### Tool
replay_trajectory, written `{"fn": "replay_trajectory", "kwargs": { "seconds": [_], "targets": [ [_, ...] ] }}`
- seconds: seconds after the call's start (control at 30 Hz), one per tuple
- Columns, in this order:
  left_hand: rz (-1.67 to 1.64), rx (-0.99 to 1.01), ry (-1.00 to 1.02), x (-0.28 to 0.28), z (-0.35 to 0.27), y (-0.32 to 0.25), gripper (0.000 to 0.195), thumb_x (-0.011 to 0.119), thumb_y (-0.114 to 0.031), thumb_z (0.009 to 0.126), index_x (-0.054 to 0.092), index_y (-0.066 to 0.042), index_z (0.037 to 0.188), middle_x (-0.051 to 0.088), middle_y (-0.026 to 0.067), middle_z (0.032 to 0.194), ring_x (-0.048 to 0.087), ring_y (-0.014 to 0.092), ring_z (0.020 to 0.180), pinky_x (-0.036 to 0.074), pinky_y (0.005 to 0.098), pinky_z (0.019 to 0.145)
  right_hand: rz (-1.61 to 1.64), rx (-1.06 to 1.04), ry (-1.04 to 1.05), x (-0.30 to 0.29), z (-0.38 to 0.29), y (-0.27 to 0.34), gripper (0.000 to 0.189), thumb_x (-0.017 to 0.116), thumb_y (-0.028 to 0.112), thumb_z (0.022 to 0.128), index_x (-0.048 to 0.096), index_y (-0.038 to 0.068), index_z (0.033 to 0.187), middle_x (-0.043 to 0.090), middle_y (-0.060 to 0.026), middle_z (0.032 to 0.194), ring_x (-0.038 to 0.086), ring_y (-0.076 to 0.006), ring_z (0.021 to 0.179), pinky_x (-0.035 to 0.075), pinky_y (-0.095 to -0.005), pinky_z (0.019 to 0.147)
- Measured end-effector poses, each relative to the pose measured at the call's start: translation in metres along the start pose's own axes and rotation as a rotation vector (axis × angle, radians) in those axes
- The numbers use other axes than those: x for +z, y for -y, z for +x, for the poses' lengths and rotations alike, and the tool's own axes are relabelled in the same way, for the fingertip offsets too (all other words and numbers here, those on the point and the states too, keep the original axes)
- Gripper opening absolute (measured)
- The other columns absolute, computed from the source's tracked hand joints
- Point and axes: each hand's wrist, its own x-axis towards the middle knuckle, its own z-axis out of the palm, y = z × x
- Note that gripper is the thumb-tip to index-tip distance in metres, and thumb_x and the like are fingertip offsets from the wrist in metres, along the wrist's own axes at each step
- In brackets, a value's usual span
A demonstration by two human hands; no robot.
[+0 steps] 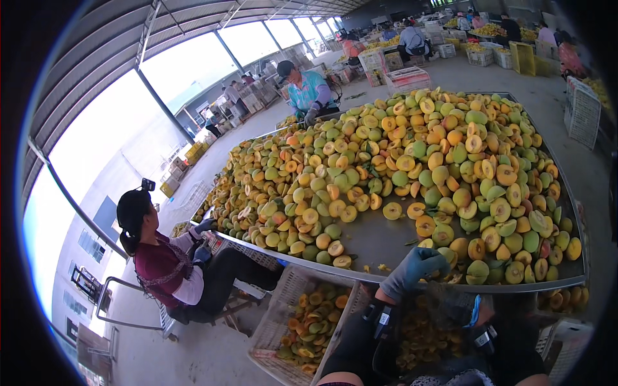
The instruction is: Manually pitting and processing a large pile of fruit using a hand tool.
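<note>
A heap of yellow-green stone fruit [338, 169], many of them split in halves, covers much of a metal table [376, 241] before me. My left hand [417, 270], in a blue-grey glove, is at the table's near edge with its fingers curled beside the fruit. Whether anything is inside those fingers is hidden. Lower and to the right, my right hand [456, 306] is gloved and blurred by motion, over the near rim. What it holds cannot be made out. Beneath my hands lie fruit halves [425, 342] with orange flesh.
At my left stands a white plastic crate [275, 337] partly filled with fruit halves [316, 323]. A seated person [164, 270] works at the table's left side; another person [309, 91] is at the far side. White crates [582, 113] and several other workers are farther off.
</note>
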Motion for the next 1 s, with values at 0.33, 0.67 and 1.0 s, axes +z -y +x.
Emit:
{"fn": "replay_trajectory", "kwargs": {
  "seconds": [0.33,0.67,1.0],
  "targets": [
    [-1.016,0.169,-0.208,0.000,0.004,0.033,0.045,0.057,-0.042,0.100,0.064,-0.001,0.117,0.067,0.0127,0.109,0.066,0.027,0.100,0.056,0.0397,0.086,-0.198,0.153,-0.001,0.007,0.007,0.030,0.049,0.055,0.043,0.097,0.060,0.006,0.128,0.064,-0.0226,0.127,0.060,-0.0396,0.118,0.047,-0.0502,0.098],
    [-0.972,0.101,-0.280,0.011,-0.023,-0.001,0.048,0.063,-0.027,0.099,0.052,0.000,0.137,0.065,0.0167,0.125,0.064,0.029,0.116,0.053,0.0463,0.100,-0.439,0.019,-0.542,0.001,0.014,0.010,0.034,0.060,0.038,0.095,0.063,0.008,0.111,0.069,-0.0217,0.083,0.067,-0.0428,0.078,0.052,-0.0541,0.069],
    [-0.159,0.151,-0.394,0.050,-0.066,-0.002,0.037,0.059,-0.013,0.099,0.057,0.000,0.133,0.062,0.0102,0.125,0.063,0.020,0.108,0.052,0.0296,0.092,-0.613,0.138,-0.553,0.018,0.015,0.037,0.026,0.063,0.028,0.090,0.059,0.009,0.108,0.070,-0.0169,0.084,0.070,-0.0389,0.081,0.054,-0.0521,0.068]
  ]
}}
